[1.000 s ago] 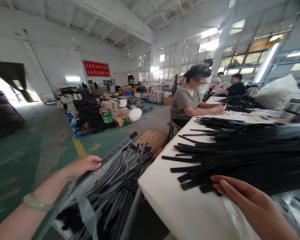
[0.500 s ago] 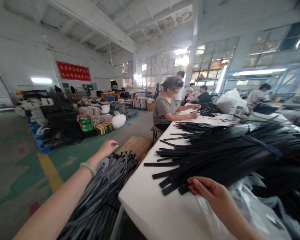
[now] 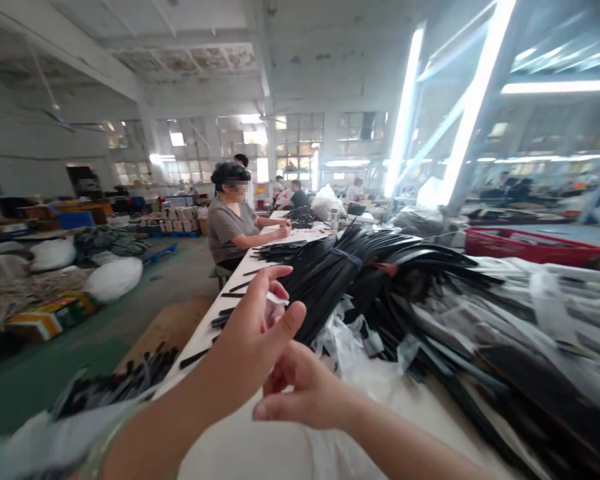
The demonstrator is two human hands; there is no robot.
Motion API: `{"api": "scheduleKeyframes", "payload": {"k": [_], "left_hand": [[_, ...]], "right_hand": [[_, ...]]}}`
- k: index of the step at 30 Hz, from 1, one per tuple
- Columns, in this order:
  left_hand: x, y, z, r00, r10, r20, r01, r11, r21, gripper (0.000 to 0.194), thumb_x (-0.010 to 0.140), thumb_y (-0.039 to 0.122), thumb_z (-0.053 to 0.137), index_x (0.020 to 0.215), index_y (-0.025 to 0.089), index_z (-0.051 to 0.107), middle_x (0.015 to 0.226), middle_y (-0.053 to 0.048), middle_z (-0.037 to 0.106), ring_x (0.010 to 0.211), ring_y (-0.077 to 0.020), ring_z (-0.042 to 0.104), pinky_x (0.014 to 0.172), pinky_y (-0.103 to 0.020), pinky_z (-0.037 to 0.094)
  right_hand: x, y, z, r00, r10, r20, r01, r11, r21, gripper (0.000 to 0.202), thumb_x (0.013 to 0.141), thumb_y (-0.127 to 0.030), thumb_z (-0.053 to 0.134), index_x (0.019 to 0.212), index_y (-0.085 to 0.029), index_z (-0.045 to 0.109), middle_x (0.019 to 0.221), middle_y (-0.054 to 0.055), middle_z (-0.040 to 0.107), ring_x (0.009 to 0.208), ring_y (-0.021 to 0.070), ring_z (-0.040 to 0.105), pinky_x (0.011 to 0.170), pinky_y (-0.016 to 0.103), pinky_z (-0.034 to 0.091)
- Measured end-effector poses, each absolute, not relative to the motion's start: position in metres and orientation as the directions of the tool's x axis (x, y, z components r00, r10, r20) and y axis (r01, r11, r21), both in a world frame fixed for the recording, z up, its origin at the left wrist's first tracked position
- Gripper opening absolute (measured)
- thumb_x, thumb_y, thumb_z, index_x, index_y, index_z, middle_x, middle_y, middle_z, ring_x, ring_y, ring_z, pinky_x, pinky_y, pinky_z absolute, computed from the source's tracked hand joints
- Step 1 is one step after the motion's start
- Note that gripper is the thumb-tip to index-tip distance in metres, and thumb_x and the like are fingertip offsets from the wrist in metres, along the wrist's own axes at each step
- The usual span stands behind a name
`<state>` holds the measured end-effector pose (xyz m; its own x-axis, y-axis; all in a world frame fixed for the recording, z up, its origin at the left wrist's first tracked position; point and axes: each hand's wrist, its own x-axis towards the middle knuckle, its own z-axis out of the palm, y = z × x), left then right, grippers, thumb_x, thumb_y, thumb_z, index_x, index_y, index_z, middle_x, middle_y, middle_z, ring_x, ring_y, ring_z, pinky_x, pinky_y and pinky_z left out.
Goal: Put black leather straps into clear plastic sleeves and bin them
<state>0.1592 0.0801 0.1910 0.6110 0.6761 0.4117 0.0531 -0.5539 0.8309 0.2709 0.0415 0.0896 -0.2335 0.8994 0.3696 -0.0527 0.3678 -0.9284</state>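
Observation:
My left hand (image 3: 253,327) is raised over the white table (image 3: 215,433), its fingers apart and curved, with a small white piece (image 3: 277,300) showing between them. Just below and right of it, close to its wrist, is my right hand (image 3: 305,393), fingers bent; whether it holds anything is hidden. Behind both hands lies a large bundle of black strips (image 3: 325,273), bound with a dark blue tie (image 3: 347,256). Crumpled clear plastic (image 3: 350,340) sits right of my hands, beside the bundle.
A person in a grey shirt (image 3: 230,223) sits at the table's far left side. More strips (image 3: 125,380) stand low at the left. A red crate (image 3: 535,247) is at the right, behind piled white and black material (image 3: 545,347).
The view has swung right. My left hand has come from above the lower strips to over the table, and my right hand has left the strip ends; the two are now close together.

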Motion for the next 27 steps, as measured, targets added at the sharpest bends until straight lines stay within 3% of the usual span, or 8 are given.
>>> {"api": "scheduleKeyframes", "payload": {"k": [3, 7, 11, 14, 16, 19, 23, 27], "left_hand": [[0.195, 0.098, 0.171, 0.537, 0.803, 0.257, -0.100, -0.242, 0.965, 0.047, 0.077, 0.030, 0.061, 0.122, 0.021, 0.050, 0.093, -0.003, 0.057, 0.074, -0.0112, 0.056, 0.062, -0.019, 0.046], [0.218, 0.129, 0.139, 0.559, 0.828, 0.034, -0.248, 0.127, 0.960, 0.048, 0.065, 0.004, 0.060, 0.112, 0.016, 0.055, 0.090, -0.006, 0.064, 0.070, -0.0103, 0.060, 0.061, -0.017, 0.050], [0.229, 0.150, 0.103, 0.585, 0.811, 0.009, -0.259, 0.177, 0.950, 0.040, 0.066, 0.002, 0.061, 0.104, 0.016, 0.059, 0.078, -0.004, 0.067, 0.059, -0.0087, 0.060, 0.055, -0.015, 0.051], [0.233, 0.153, 0.086, 0.538, 0.841, 0.051, -0.160, 0.042, 0.986, 0.045, 0.066, 0.006, 0.066, 0.108, 0.021, 0.057, 0.078, -0.002, 0.070, 0.061, -0.0103, 0.063, 0.055, -0.014, 0.050], [0.234, 0.150, 0.079, 0.582, 0.807, 0.096, -0.051, -0.082, 0.995, 0.043, 0.064, 0.017, 0.072, 0.105, 0.021, 0.059, 0.079, -0.002, 0.072, 0.065, -0.0137, 0.065, 0.058, -0.017, 0.052], [0.236, 0.139, 0.071, 0.784, 0.615, 0.088, 0.059, -0.214, 0.975, 0.038, 0.063, 0.034, 0.074, 0.096, 0.016, 0.065, 0.071, -0.004, 0.071, 0.063, -0.0182, 0.065, 0.059, -0.024, 0.052], [0.239, 0.121, 0.064, 0.923, 0.383, 0.039, 0.085, -0.304, 0.949, 0.038, 0.072, 0.036, 0.065, 0.102, 0.014, 0.066, 0.069, -0.004, 0.069, 0.060, -0.0182, 0.062, 0.059, -0.027, 0.049], [0.240, 0.115, 0.064, 0.918, 0.395, 0.028, 0.113, -0.328, 0.938, 0.044, 0.071, 0.038, 0.063, 0.108, 0.013, 0.063, 0.069, -0.004, 0.068, 0.059, -0.0176, 0.061, 0.058, -0.027, 0.048]], "right_hand": [[0.278, 0.043, 0.098, -0.190, 0.964, 0.185, 0.025, 0.193, -0.981, 0.033, 0.081, -0.044, 0.061, 0.079, -0.011, 0.061, 0.065, 0.001, 0.062, 0.042, 0.0041, 0.047, 0.038, 0.014, 0.035], [0.308, 0.039, 0.096, -0.064, 0.998, -0.017, 0.206, -0.003, -0.979, 0.019, 0.081, -0.025, 0.056, 0.067, -0.013, 0.059, 0.051, -0.004, 0.055, 0.040, 0.0040, 0.048, 0.040, 0.012, 0.038], [0.337, 0.016, 0.088, -0.049, 0.991, -0.126, 0.257, -0.110, -0.960, 0.016, 0.081, -0.026, 0.055, 0.070, -0.015, 0.060, 0.054, -0.005, 0.056, 0.042, 0.0048, 0.051, 0.044, 0.014, 0.044], [0.367, -0.003, 0.091, 0.165, 0.986, 0.001, 0.437, -0.073, -0.897, 0.026, 0.081, -0.040, 0.061, 0.092, -0.017, 0.065, 0.063, -0.002, 0.063, 0.047, 0.0077, 0.056, 0.047, 0.017, 0.044], [0.398, -0.017, 0.098, 0.451, 0.865, 0.218, 0.612, -0.121, -0.782, 0.035, 0.084, -0.045, 0.057, 0.104, -0.018, 0.065, 0.071, 0.001, 0.067, 0.055, 0.0109, 0.060, 0.052, 0.019, 0.045], [0.457, -0.046, 0.108, 0.715, 0.561, 0.416, 0.690, -0.476, -0.545, 0.031, 0.089, -0.041, 0.050, 0.102, -0.018, 0.068, 0.085, 0.007, 0.071, 0.076, 0.0174, 0.065, 0.068, 0.025, 0.046], [0.517, -0.102, 0.102, 0.951, 0.101, 0.293, 0.196, -0.929, -0.314, 0.037, 0.088, -0.038, 0.050, 0.110, -0.011, 0.065, 0.105, 0.019, 0.066, 0.101, 0.0287, 0.062, 0.081, 0.034, 0.045], [0.537, -0.137, 0.076, 0.986, 0.066, 0.153, 0.104, -0.961, -0.254, 0.059, 0.061, -0.053, 0.074, 0.096, -0.006, 0.068, 0.102, 0.024, 0.065, 0.096, 0.0381, 0.062, 0.076, 0.042, 0.048]]}}
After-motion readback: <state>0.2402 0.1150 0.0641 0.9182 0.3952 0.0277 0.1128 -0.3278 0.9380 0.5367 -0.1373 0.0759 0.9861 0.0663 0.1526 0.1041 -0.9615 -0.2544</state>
